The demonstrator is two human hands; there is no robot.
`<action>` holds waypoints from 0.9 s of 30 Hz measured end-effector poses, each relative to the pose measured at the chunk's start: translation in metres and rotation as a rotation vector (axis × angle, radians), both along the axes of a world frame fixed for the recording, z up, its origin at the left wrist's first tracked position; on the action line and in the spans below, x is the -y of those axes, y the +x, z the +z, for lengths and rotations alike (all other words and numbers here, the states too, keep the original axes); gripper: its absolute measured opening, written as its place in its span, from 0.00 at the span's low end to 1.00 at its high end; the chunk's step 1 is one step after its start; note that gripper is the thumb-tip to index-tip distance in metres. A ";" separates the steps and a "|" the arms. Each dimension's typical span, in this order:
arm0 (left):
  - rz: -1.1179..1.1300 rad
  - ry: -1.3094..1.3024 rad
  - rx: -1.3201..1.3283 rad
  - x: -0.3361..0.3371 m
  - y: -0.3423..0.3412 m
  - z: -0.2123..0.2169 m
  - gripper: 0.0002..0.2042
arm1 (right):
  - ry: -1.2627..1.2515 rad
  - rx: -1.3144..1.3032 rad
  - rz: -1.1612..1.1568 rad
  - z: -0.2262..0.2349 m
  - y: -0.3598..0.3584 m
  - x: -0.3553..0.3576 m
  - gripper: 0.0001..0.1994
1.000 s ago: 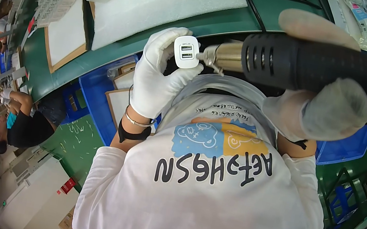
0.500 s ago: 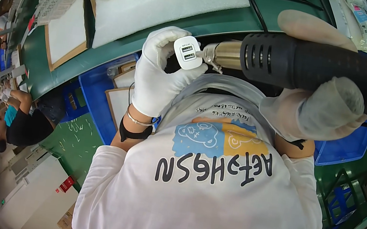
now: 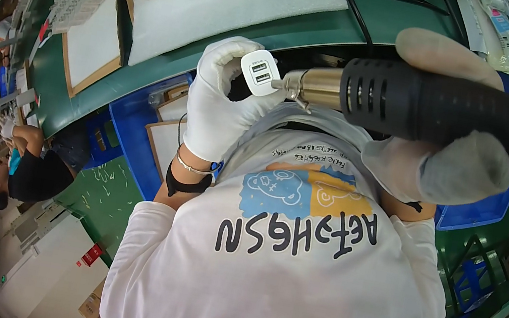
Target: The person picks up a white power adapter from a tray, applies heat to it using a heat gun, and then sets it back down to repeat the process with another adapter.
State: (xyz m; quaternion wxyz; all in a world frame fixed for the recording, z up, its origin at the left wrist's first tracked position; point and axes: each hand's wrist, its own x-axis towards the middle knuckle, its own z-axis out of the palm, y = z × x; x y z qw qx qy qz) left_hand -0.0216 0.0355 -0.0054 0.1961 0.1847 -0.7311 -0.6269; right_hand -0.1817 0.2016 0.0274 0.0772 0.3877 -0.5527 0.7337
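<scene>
My left hand [image 3: 218,101], in a white glove, grips a white two-port USB car charger [image 3: 260,73] with its port face turned up toward me. In my right hand [image 3: 434,165], also covered in a pale glove with a greyish thumb tip, is a black hot air gun [image 3: 388,97] with a slotted collar. Its metal nozzle [image 3: 319,87] points left, the narrow tip just at the right edge of the charger's face; whether they touch, I cannot tell. Fingers lie above and below the gun's barrel.
White foam sheeting [image 3: 234,2] covers part of the green bench [image 3: 168,69]. Rows of white charger parts [image 3: 85,0] stand at the far left. Blue bins [image 3: 135,138] sit below the bench edge. Black cables [image 3: 358,14] cross behind the gun. Another person [image 3: 34,171] works at left.
The hot air gun and my right hand have shifted a little to the right, drawing the nozzle tip back from the charger's face. My left hand and the charger are nearly unmoved.
</scene>
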 end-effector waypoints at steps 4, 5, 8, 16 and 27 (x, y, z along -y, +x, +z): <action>-0.028 -0.023 -0.050 0.001 -0.002 -0.001 0.28 | -0.035 0.069 0.002 0.002 0.006 -0.002 0.37; -0.009 0.004 -0.040 0.001 -0.001 -0.002 0.28 | -0.046 0.087 0.010 0.001 0.007 -0.001 0.37; 0.035 0.055 -0.020 -0.001 0.000 -0.004 0.28 | -0.069 0.121 0.032 0.002 0.007 0.003 0.37; -0.001 -0.087 0.003 -0.001 -0.002 0.000 0.28 | 0.203 -0.110 -0.231 0.022 0.015 0.017 0.35; 0.008 -0.074 -0.028 -0.002 -0.001 -0.003 0.28 | 0.090 -0.244 -0.020 0.010 -0.001 0.010 0.35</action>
